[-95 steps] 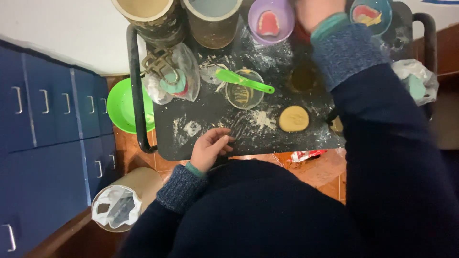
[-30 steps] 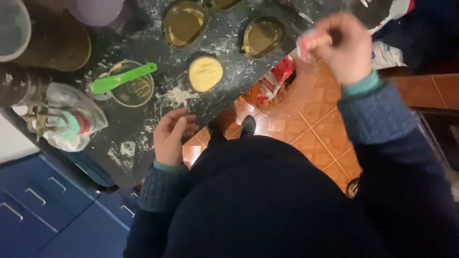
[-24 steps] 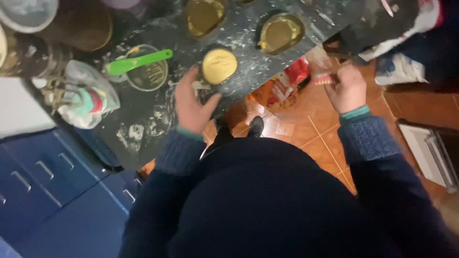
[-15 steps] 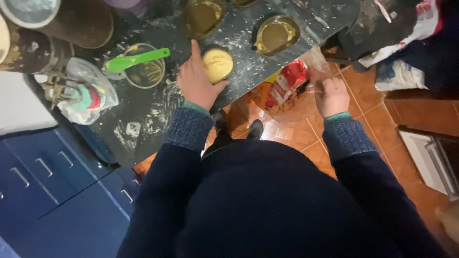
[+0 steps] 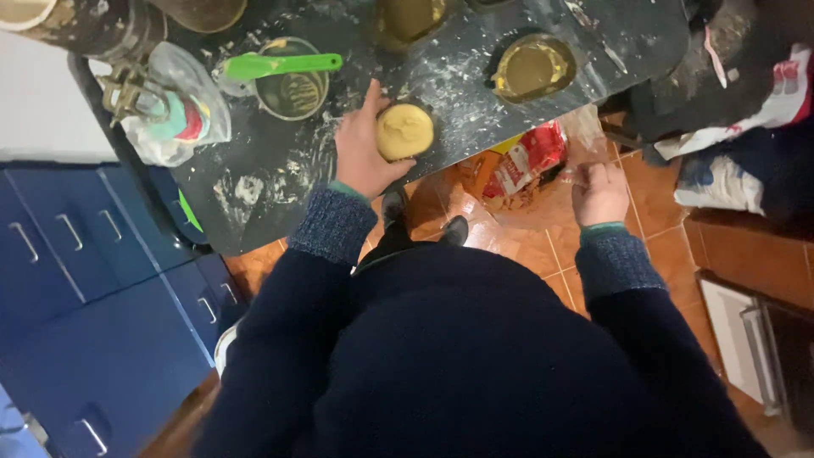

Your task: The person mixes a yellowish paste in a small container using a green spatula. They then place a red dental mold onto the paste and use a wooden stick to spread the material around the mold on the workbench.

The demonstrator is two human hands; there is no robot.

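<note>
Floured tray [image 5: 280, 182]: green spatula [image 5: 284, 64], perhaps tins, beside dough [image 5: 404, 131].

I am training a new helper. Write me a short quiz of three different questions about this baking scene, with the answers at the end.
1. True or false: the left hand cups the round yellow dough disc on the dark floured tabletop.
2. Multiple choice: the green plastic spatula lies
A. on the floor tiles
B. across the small round tin
C. in the right hand
3. Fill in: the right hand is off the table, over the orange ____ floor, next to a red and yellow bag.

Key: 1 true; 2 B; 3 tiled.
</note>
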